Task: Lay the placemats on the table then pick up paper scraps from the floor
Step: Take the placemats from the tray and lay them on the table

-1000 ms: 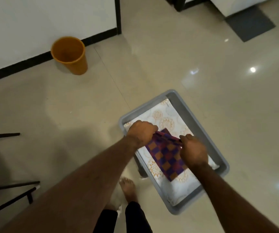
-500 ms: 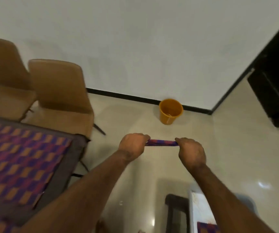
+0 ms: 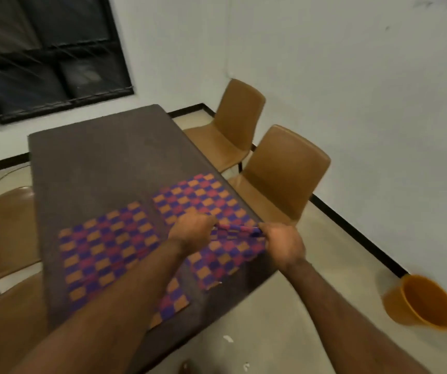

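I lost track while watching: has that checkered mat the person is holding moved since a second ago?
Yes. The folded placemat, pinched between the left hand and right hand, has gone from the grey tray on the floor to above the table, over the placemats already laid there.

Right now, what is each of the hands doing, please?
Left hand: closed on one end of the folded placemat.
Right hand: closed on the other end of the same placemat, above the table.

White walls (image 3: 352,63) with black skirting enclose a pale floor (image 3: 284,306); a dark window (image 3: 47,52) sits far beyond the hands, tan chairs (image 3: 279,174) just right, an orange bin (image 3: 424,303) further right.
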